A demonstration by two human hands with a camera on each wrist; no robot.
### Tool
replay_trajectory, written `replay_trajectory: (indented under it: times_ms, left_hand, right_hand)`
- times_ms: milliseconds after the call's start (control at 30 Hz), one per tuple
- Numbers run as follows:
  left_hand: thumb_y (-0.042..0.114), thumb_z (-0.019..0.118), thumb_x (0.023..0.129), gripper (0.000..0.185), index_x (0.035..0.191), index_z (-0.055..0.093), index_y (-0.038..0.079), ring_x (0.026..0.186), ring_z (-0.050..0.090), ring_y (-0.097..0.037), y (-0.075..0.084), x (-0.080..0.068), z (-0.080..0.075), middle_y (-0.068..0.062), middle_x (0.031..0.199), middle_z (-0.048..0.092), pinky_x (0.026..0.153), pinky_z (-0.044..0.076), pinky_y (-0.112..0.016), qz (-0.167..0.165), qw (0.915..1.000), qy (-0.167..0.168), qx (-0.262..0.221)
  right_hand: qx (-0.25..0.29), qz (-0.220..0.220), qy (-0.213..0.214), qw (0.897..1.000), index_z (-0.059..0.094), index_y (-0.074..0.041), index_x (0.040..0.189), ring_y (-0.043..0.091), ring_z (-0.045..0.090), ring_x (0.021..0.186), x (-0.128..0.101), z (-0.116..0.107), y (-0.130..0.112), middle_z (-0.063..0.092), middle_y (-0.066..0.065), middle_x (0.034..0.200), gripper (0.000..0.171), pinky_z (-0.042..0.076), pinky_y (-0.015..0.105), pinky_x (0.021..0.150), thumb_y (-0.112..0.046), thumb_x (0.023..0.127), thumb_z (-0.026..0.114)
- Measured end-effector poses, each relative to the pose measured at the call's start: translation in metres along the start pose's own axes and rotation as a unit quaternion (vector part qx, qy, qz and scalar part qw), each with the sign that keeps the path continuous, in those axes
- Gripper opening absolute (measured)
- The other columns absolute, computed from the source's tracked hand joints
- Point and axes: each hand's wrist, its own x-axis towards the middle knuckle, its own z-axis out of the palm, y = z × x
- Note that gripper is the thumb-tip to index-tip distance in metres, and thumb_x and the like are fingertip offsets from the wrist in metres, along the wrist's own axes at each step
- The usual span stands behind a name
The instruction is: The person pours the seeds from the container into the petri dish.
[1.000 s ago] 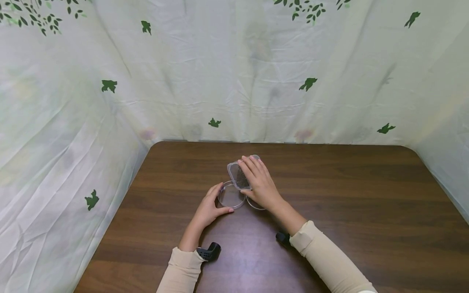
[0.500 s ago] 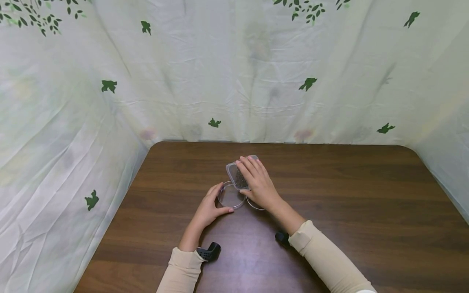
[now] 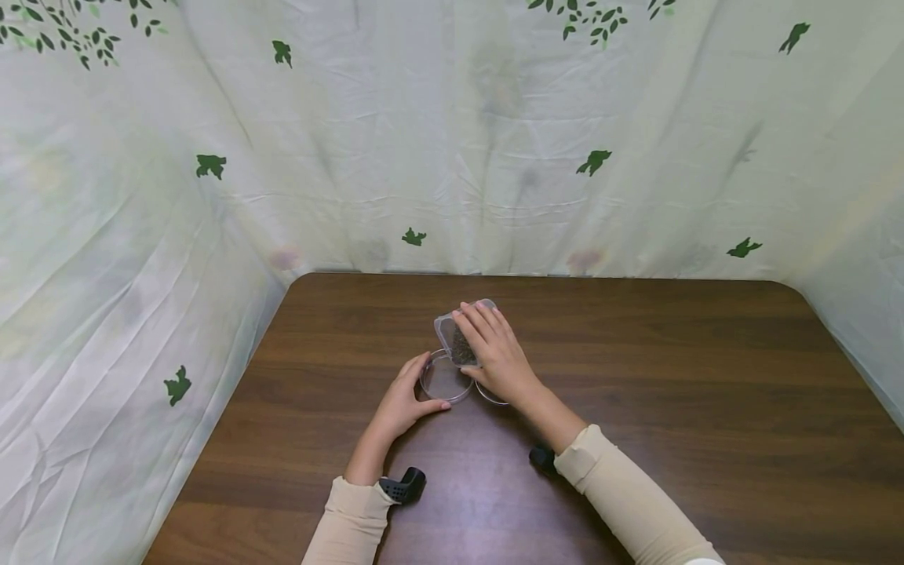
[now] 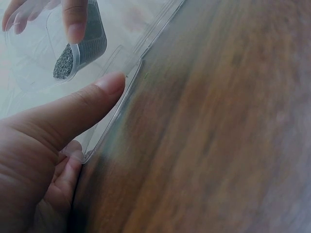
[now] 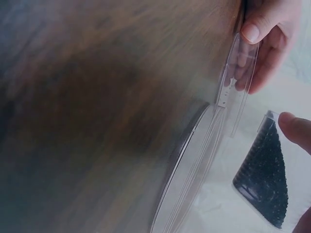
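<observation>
Both arms wear long sleeves of a plain beige, soft-looking fabric; the left sleeve (image 3: 349,527) ends at the wrist with a folded cuff, and the right sleeve (image 3: 621,494) has the same cuff; a small black device (image 3: 402,484) sits at the left wrist, another black device (image 3: 542,457) at the right wrist; both hands are bare.

both hands (image 3: 452,369) curled, gripping

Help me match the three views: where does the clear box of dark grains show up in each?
Head: clear box of dark grains at table centre, in the right hand.
Left wrist: top left.
Right wrist: bottom right.
Shared landmark: round clear dish.
</observation>
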Motion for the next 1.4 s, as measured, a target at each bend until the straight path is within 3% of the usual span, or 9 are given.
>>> replay_trajectory:
  times_ms: [733,1400]
  left_hand:
    - [0.039,0.07,0.059,0.086,0.129,0.028,0.01,0.114,0.028,-0.012,-0.0002,-0.0001,0.0008,0.001,0.128,0.029,0.09,0.028,-0.037,-0.009,1.0,0.0,0.002]
    - [0.037,0.07,0.061,0.086,0.13,0.027,0.01,0.114,0.029,-0.017,-0.0007,-0.0009,0.0006,-0.002,0.129,0.028,0.09,0.028,-0.039,-0.007,1.0,-0.002,0.006]
  right_hand:
    - [-0.002,0.001,-0.003,1.0,0.021,-0.007,0.131,0.025,0.018,0.12,0.0004,0.0001,-0.0009,0.017,0.006,0.135,0.093,0.012,0.04,0.096,-0.027,0.057,0.074]
    - [-0.005,0.001,-0.004,1.0,0.021,-0.007,0.13,0.026,0.019,0.12,-0.0003,0.0007,-0.0002,0.02,0.008,0.134,0.094,0.012,0.041,0.096,-0.028,0.056,0.074]
